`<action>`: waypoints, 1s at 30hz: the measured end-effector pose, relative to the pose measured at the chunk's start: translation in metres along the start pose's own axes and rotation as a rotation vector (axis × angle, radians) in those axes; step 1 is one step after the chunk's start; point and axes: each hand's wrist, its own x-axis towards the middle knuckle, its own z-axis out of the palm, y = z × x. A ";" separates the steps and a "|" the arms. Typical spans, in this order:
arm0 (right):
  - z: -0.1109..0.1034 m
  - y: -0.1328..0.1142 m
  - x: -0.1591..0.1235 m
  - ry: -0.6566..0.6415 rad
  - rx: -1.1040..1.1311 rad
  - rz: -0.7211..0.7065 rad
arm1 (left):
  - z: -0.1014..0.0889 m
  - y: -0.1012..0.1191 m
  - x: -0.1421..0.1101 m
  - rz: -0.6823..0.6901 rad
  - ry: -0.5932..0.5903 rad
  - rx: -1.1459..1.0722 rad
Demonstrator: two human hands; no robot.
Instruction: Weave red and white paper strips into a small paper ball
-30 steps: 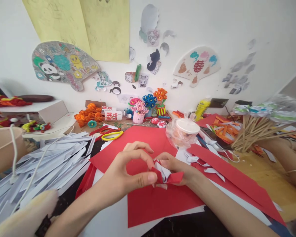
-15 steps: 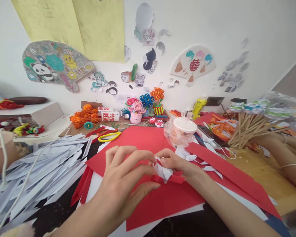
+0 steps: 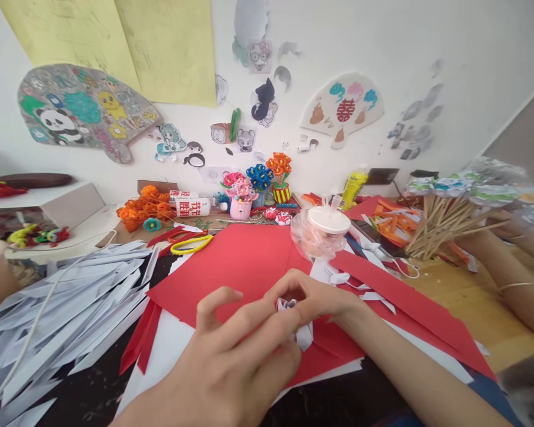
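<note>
Over the red paper sheets (image 3: 249,255), a small folded paper piece (image 3: 304,335), white with red parts, is pinched between both hands. My right hand (image 3: 314,293) grips it from above, thumb and fingers closed round its top. From the left, my left hand (image 3: 249,344) closes on its near side, with the index finger lifted away and the others bent against the paper. My fingers hide much of the piece, so its full shape is not visible. White paper scraps (image 3: 333,276) lie just beyond my right hand.
White folded paper strips (image 3: 84,302) pile up at left. Yellow-handled scissors (image 3: 191,245) lie behind the sheets. A lidded cup (image 3: 329,219) in plastic stands behind my right hand. At right, another person's arm (image 3: 511,267) is beside a bundle of sticks (image 3: 440,225).
My left hand has moved right and closed on the paper piece; before, its fingers were more spread. My right hand has turned over the piece, covering more of it. The view has shifted slightly.
</note>
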 end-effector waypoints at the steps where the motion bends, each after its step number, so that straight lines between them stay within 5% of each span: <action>1: 0.000 0.001 0.001 -0.001 0.010 0.014 | 0.001 0.000 0.000 -0.008 -0.013 -0.016; 8: 0.001 0.016 0.006 0.042 0.169 0.100 | -0.003 0.002 0.000 -0.337 -0.047 -0.152; 30: 0.005 0.018 0.009 -0.016 0.320 0.092 | 0.000 0.004 0.007 -0.719 -0.197 -0.396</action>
